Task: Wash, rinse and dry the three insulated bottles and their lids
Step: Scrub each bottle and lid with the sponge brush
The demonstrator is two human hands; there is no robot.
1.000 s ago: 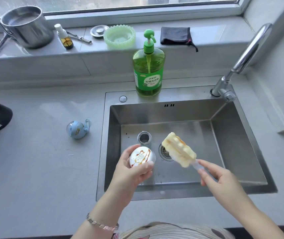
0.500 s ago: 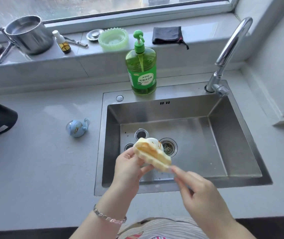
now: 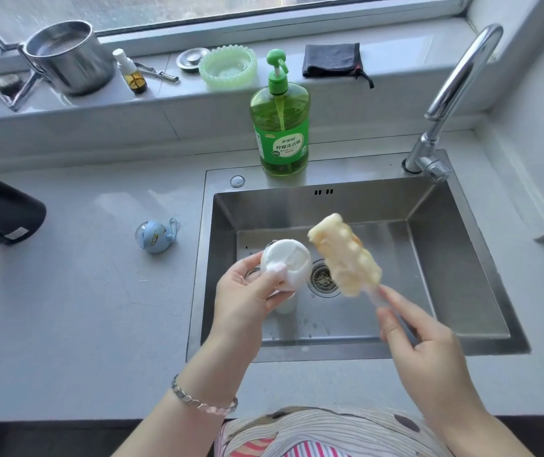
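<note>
White lid [image 3: 286,263], perhaps sudsy, beside yellow brush [image 3: 346,255].

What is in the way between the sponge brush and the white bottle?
Nothing that shows. The right hand holds the sponge brush just beside the white bottle in the left hand, with only open air over the sink between them.
</note>
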